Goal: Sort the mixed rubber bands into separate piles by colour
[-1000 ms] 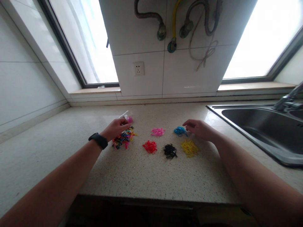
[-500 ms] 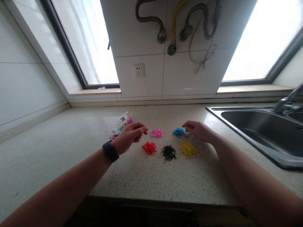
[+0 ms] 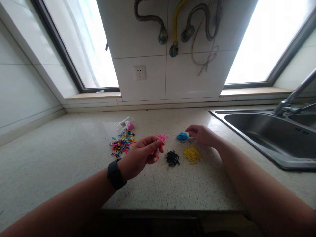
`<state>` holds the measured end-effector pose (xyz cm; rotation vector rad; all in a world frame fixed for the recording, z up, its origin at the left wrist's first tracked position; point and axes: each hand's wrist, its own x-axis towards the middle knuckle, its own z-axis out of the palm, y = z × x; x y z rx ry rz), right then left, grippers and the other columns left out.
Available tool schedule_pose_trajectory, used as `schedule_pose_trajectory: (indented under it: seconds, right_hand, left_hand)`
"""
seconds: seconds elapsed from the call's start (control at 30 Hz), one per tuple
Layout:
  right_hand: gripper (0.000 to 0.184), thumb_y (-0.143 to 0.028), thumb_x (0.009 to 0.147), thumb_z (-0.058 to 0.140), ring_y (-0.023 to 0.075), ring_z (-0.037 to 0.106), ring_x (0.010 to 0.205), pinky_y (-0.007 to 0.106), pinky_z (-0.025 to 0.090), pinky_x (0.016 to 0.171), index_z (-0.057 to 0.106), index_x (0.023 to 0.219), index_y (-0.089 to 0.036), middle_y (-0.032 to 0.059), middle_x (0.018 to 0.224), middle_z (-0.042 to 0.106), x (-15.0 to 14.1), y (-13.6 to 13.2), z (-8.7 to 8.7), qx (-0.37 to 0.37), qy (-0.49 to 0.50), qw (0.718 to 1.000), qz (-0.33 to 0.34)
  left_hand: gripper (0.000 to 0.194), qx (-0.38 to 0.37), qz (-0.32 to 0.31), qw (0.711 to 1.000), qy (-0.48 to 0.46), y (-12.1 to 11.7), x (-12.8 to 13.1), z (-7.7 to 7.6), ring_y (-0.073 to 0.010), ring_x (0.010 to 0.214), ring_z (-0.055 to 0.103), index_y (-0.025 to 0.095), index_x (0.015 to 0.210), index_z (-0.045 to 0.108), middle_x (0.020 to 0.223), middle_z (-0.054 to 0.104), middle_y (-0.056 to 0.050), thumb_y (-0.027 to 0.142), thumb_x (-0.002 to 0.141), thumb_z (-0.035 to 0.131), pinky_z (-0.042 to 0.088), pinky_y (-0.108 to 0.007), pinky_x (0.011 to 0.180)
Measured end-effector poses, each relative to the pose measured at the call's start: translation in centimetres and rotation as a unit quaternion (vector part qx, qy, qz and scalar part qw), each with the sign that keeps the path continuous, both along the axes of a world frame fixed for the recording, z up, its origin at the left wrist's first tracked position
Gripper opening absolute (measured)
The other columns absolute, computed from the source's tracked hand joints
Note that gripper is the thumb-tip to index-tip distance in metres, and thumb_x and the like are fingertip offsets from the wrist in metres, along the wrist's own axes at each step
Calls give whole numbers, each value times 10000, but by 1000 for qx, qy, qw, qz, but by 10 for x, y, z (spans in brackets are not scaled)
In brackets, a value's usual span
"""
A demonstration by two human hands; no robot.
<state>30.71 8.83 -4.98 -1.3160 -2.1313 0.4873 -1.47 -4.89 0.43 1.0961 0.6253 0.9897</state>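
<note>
My left hand (image 3: 143,152), wearing a dark wristwatch (image 3: 116,173), is closed in a pinch on a red rubber band (image 3: 161,146). It hovers over the red pile, which it mostly hides. Behind its fingertips lies a pile of pink rubber bands (image 3: 163,137), partly covered. My right hand (image 3: 199,134) rests beside the blue rubber bands (image 3: 182,137), its fingers loosely bent and apart, with nothing visible in them. Black rubber bands (image 3: 172,158) and yellow rubber bands (image 3: 192,154) form separate piles nearer to me. A mixed-colour heap of rubber bands (image 3: 120,143) spreads left of my left hand.
A clear plastic bag (image 3: 122,124) with a pink ball (image 3: 130,125) lies behind the mixed heap. On the right a steel sink (image 3: 256,131) with a faucet (image 3: 283,107) is set into the speckled counter (image 3: 182,191). A tiled wall stands behind.
My left hand has moved right and nearer to me, from beside the pink pile to over the red one. More of the mixed heap shows. My right hand stays by the blue pile.
</note>
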Motion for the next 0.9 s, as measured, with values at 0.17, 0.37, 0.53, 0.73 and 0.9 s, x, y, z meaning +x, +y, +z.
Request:
schedule_pose_trajectory:
  seconds: [0.17,0.37,0.53,0.73,0.9]
  right_hand:
    - [240,-293,872,568,162,637,657,273,467,601,733,1023,-206,36,767,725,3,4,-4,4,0,1000,0]
    - [236,-305,869,579,160,633,637,273,461,582,737,1026,-226,25,766,726,4,7,-7,5,-6,1000,-6]
    - [237,-301,870,582,168,651,676,271,473,600,734,1031,-215,35,771,724,3,5,-5,-2,-3,1000,0]
    - [241,-314,871,583,161,635,647,269,468,585,735,1030,-215,31,764,722,2,3,-3,-6,-11,1000,-7]
    - [230,-307,879,578,170,656,689,274,494,625,731,1026,-219,30,780,726,2,3,-3,-6,-11,1000,1]
  left_hand:
    - [217,-3,1,1000,-25,-10,2,12,-51,569,453,165,876,643,734,553,21,359,870,741,319,-162,480]
    - [197,6,-14,1000,-27,-16,4,16,-53,570,455,173,882,655,725,555,18,354,878,731,315,-155,472]
    - [191,7,-22,1000,-18,-17,4,15,-50,563,449,164,852,646,716,564,16,330,870,739,326,-160,483]
    - [220,11,-11,1000,-8,-18,3,18,-59,561,442,157,816,639,683,553,15,343,840,754,312,-172,486]
    - [228,-1,14,1000,2,-19,5,23,-70,556,446,159,794,636,672,550,14,331,783,785,307,-182,474]
